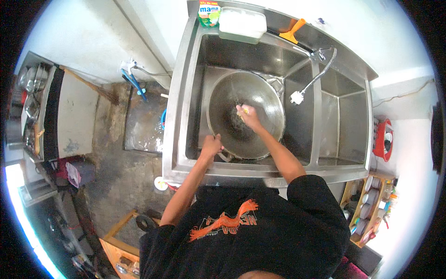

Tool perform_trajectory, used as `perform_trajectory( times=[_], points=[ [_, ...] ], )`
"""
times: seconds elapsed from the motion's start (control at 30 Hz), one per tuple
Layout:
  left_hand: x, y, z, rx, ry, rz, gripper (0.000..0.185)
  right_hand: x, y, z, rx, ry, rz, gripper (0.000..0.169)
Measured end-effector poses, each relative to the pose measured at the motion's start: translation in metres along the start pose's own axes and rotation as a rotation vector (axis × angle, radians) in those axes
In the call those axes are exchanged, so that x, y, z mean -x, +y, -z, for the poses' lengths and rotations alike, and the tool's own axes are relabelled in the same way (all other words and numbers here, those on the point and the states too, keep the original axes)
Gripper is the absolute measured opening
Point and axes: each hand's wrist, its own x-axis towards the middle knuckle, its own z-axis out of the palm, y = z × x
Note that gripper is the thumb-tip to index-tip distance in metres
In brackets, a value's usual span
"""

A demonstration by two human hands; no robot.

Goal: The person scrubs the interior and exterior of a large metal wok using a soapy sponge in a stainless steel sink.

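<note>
A large metal wok [261, 139] lies in the left basin of a stainless-steel sink [177, 139]. My left hand [212, 146] is closed on the wok's rim at its lower left, beside a loop handle [224, 157]. Inside the wok, near its middle, my right hand [249, 117] grips a small yellowish scrubbing pad [242, 112], mostly hidden by the fingers; its exact kind cannot be told.
A flexible faucet hose [322, 76] hangs over the basin's right side. Behind the basin stand a dish-soap pouch [209, 14], a plastic tub [241, 26] and an orange-handled squeegee [294, 31]. Another basin [352, 129] adjoins on the right.
</note>
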Motion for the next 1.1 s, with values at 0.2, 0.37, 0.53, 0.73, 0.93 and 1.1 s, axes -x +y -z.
perform_trajectory(
  times=[0.2,0.37,0.53,0.73,0.93,1.1],
  points=[
    [0.001,0.008,0.002,0.004,-0.01,0.136,0.036,0.001,0.036,-0.029,0.324,0.072,0.309,0.038],
    [0.005,0.014,0.006,-0.034,0.001,0.217,0.033,0.03,0.023,-0.039,0.294,-0.125,0.092,0.046],
    [0.01,0.022,0.002,0.046,0.047,0.268,0.034,0.031,0.045,-0.038,0.314,-0.128,0.33,0.045],
    [0.004,0.013,0.005,0.011,0.027,0.335,0.03,0.025,0.06,-0.029,0.415,-0.206,0.479,0.046],
    [0.0,0.008,0.006,-0.001,0.005,0.353,0.029,0.026,0.066,-0.033,0.416,-0.276,0.35,0.056],
    [-0.001,0.0,0.012,0.008,-0.032,0.36,0.026,0.027,0.064,-0.037,0.423,-0.245,0.381,0.059]
  ],
)
